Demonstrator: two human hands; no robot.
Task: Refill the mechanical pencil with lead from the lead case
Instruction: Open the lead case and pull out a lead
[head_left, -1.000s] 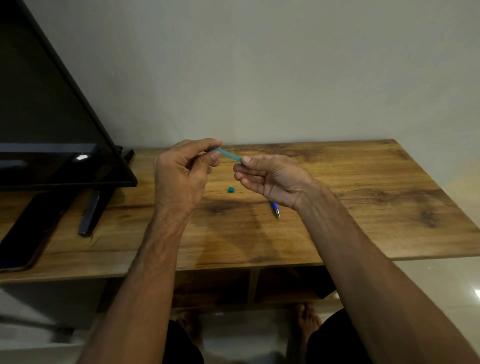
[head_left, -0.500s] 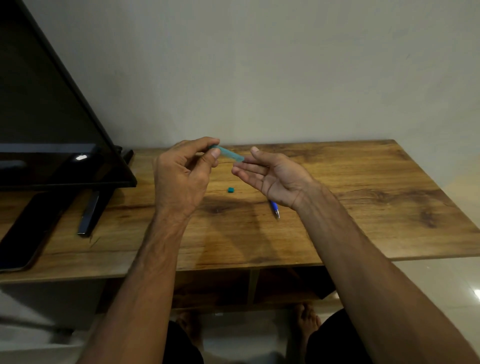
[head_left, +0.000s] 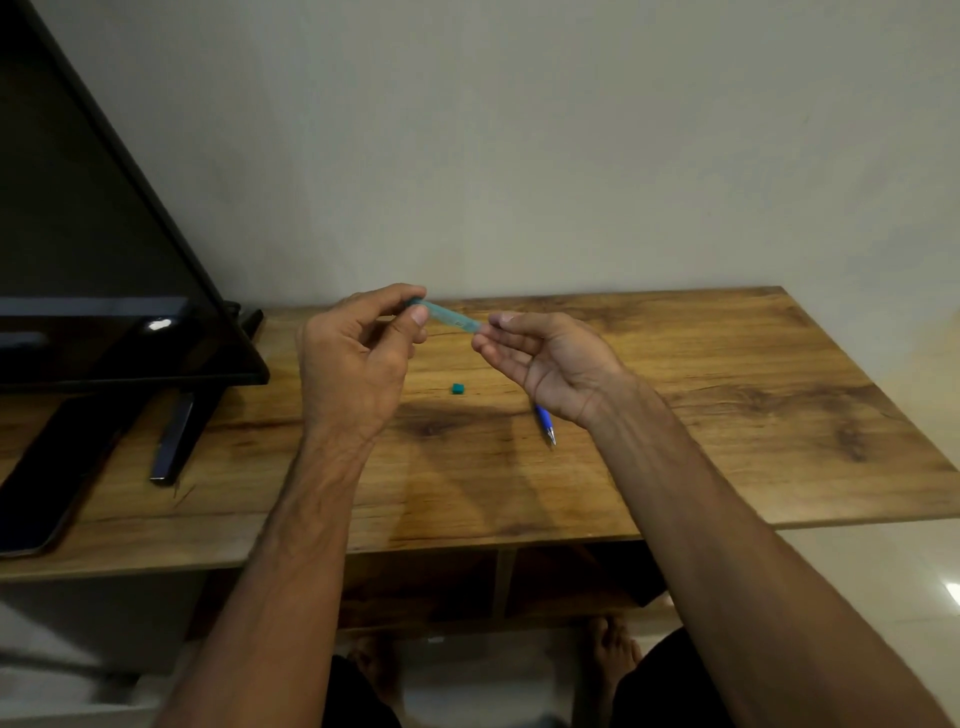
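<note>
Since a moment ago, right hand (head_left: 550, 364) fingers closed in at the lead case (head_left: 449, 316) mouth (pinching anything? can't tell), left hand (head_left: 353, 358) pinching this light, slick, brittle-filled tube's closed end.

The table (head_left: 727, 389) is wood-grained with a soft sheen; the lead case (head_left: 449, 315) is translucent teal plastic; the small cap (head_left: 457, 388) opaque plastic; the mechanical pencil (head_left: 544, 420) blue plastic, metal-tipped; the screen (head_left: 104, 291) glossy black; the wall (head_left: 519, 156) matt.
</note>
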